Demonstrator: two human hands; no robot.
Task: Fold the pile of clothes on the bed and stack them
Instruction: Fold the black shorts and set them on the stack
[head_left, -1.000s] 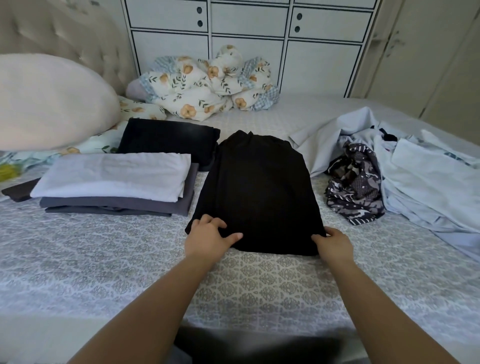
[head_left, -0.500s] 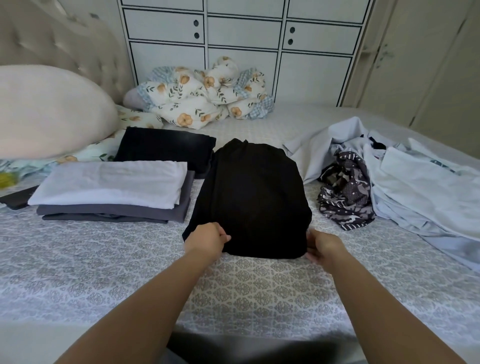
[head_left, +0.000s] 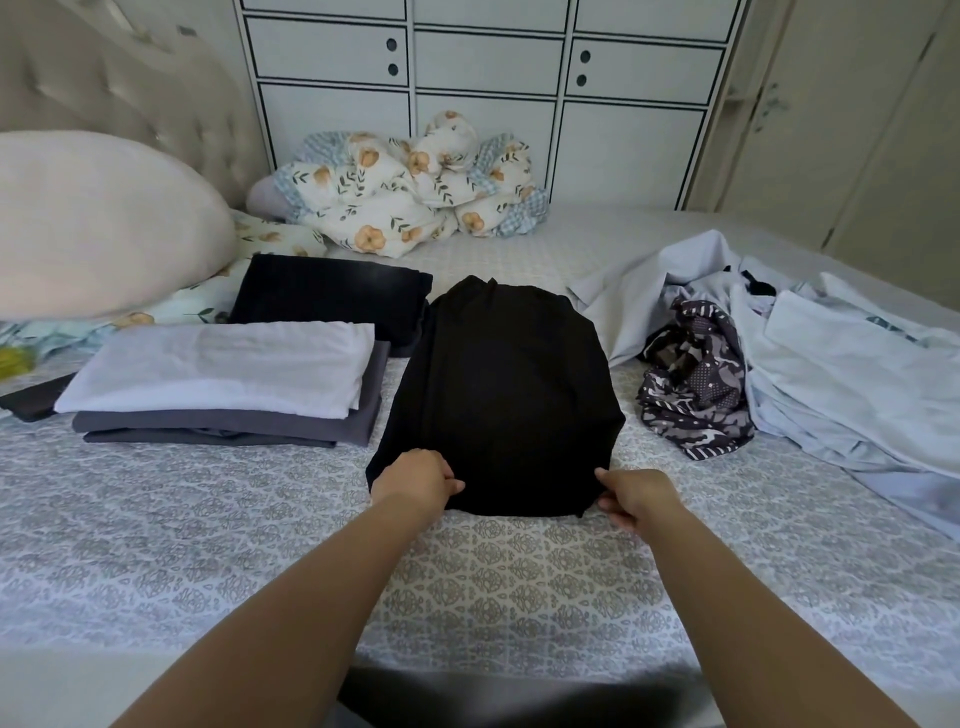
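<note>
Done so far: a stack of folded clothes sits on the bed to the left: white piece on top, grey pieces beneath. A folded dark garment lies just behind the stack, apart from it.

In hand: black garment, laid flat mid-bed between the stack and the loose pile, narrowed already, near edge toward the person. Judged part-folded, with at least one more fold to come before it can go on a stack.

Left to do: unfolded pile on the right, pale blue shirts or sheets, with a dark patterned garment crumpled at its near-left edge. Several pieces, count unclear. Roughly half done, by the look of it.

Left hand: arm stretched forward, knuckles up, fingers curled over the near-left corner of the black garment, gripping the hem.

Right hand: arm stretched forward, thumb up, fingers curled under the near-right corner, pinching the cloth.

Next move calls for: likely lifting both corners together and carrying them to the far end, keeping the edges level.

Bystanders: cream pillow, floral quilt by the white cabinet.
</note>
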